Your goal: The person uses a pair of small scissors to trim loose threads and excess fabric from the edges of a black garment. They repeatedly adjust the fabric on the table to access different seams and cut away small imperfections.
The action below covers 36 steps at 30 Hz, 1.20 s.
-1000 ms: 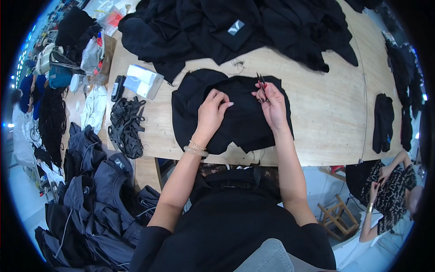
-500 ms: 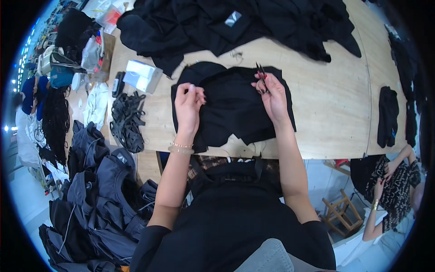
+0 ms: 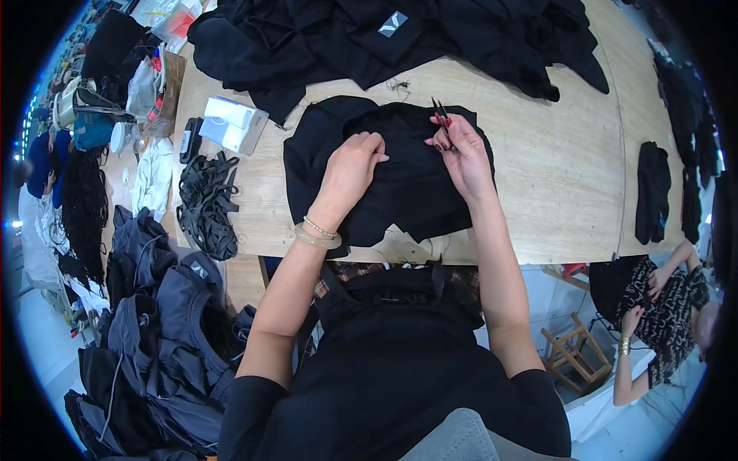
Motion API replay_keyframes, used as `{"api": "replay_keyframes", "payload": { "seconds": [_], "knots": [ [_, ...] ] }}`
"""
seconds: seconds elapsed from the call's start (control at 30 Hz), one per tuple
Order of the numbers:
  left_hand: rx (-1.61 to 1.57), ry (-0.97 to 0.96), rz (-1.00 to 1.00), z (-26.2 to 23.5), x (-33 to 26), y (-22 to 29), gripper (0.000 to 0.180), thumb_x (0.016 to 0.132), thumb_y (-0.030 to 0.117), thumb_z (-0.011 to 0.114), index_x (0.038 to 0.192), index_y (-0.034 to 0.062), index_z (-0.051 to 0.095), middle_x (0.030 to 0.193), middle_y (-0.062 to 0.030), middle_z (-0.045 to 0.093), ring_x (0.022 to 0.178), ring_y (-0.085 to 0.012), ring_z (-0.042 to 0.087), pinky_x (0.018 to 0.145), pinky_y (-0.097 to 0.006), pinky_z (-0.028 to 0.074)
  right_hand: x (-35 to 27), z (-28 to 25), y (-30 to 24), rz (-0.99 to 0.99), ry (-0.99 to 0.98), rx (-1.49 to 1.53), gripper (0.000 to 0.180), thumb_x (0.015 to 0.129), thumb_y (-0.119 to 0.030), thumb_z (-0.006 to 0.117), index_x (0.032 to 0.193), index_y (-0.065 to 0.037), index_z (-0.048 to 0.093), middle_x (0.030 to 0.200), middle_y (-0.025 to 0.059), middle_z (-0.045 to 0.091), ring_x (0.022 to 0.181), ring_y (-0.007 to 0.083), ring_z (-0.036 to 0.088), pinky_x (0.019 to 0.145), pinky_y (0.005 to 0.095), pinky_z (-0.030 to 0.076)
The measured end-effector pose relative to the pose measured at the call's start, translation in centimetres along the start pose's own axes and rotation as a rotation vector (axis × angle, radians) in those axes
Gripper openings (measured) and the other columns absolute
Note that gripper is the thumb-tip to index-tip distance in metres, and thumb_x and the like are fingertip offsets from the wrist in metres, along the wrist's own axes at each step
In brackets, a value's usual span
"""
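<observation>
A black garment, shaped like a pair of shorts, lies spread on the light wooden table in front of me. Over its left half is my left hand, fingers curled together; whether cloth or a thread is pinched in them cannot be made out. My right hand, above the garment's right side, is closed around small thread snips with dark blades and some red at the grip. Their blades point up and away from me, near the garment's far edge.
A black cloth heap covers the table's far side. At left are a white box, black straps and a pile of dark grey garments. A folded black piece lies right, near a seated person and wooden stool.
My left hand has moved to the right and turned inward over the garment. The right hand with the snips has barely moved. The whole view has shifted slightly.
</observation>
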<state>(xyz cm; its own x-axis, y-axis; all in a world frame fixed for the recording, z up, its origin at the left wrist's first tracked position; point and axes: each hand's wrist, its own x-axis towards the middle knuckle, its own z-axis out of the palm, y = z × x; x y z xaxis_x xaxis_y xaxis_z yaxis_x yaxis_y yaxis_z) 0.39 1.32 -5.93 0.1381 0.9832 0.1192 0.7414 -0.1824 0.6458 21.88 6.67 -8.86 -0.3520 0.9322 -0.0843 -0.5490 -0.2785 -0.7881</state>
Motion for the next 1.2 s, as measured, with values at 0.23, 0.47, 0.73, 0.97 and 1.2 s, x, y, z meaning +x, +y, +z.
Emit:
{"api": "replay_keyframes", "payload": {
  "seconds": [0.23, 0.47, 0.73, 0.97, 1.2],
  "knots": [
    [0.092, 0.014, 0.075, -0.5, -0.6, 0.0, 0.010, 0.085, 0.006, 0.067, 0.087, 0.0003, 0.059, 0.084, -0.0135, 0.058, 0.085, -0.0338, 0.060, 0.074, -0.042, 0.049, -0.7, 3.7, -4.5, -0.124, 0.072, -0.562, 0.020, 0.096, -0.018, 0.065, 0.110, -0.003, 0.065, 0.102, 0.0021, 0.066, 0.094, 0.0082, 0.057, 0.089, 0.0234, 0.044],
    [-0.008, 0.075, 0.091, -1.3, 0.8, 0.0, 0.010, 0.088, 0.006, 0.064, 0.090, -0.0011, 0.058, 0.087, -0.0160, 0.059, 0.087, -0.0364, 0.059, 0.075, -0.043, 0.048, -1.1, 4.1, -4.5, -0.168, 0.079, -1.146, 0.027, 0.084, -0.028, 0.076, 0.100, -0.007, 0.070, 0.086, 0.0032, 0.065, 0.082, 0.0169, 0.055, 0.075, 0.0296, 0.045],
    [-0.003, 0.085, -0.018, -1.7, 1.6, 0.1, 0.011, 0.094, 0.012, 0.059, 0.091, 0.0011, 0.059, 0.078, -0.0159, 0.066, 0.078, -0.0372, 0.064, 0.066, -0.043, 0.049, -1.2, 4.2, -2.4, -0.456, 0.100, -1.598, 0.025, 0.079, -0.035, 0.077, 0.089, -0.012, 0.075, 0.075, -0.0007, 0.058, 0.078, 0.0203, 0.051, 0.071, 0.0344, 0.037],
    [0.020, 0.069, -0.063, -1.5, 1.8, 0.2, 0.014, 0.096, 0.015, 0.058, 0.091, 0.0022, 0.059, 0.075, -0.0140, 0.067, 0.076, -0.0357, 0.065, 0.066, -0.043, 0.049, -0.4, 4.9, -2.0, -0.539, 0.061, -1.697, 0.026, 0.078, -0.036, 0.077, 0.088, -0.011, 0.075, 0.075, -0.0014, 0.059, 0.080, 0.0195, 0.052, 0.072, 0.0351, 0.037],
    [0.045, 0.054, -0.070, -1.7, 1.8, 0.2, 0.014, 0.097, 0.016, 0.057, 0.091, 0.0027, 0.060, 0.075, -0.0133, 0.067, 0.075, -0.0356, 0.066, 0.065, -0.043, 0.050, 0.2, 5.3, -2.8, -0.541, 0.019, -1.774, 0.028, 0.078, -0.037, 0.077, 0.089, -0.011, 0.076, 0.076, -0.0005, 0.060, 0.082, 0.0196, 0.053, 0.075, 0.0350, 0.038]
  ]
}}
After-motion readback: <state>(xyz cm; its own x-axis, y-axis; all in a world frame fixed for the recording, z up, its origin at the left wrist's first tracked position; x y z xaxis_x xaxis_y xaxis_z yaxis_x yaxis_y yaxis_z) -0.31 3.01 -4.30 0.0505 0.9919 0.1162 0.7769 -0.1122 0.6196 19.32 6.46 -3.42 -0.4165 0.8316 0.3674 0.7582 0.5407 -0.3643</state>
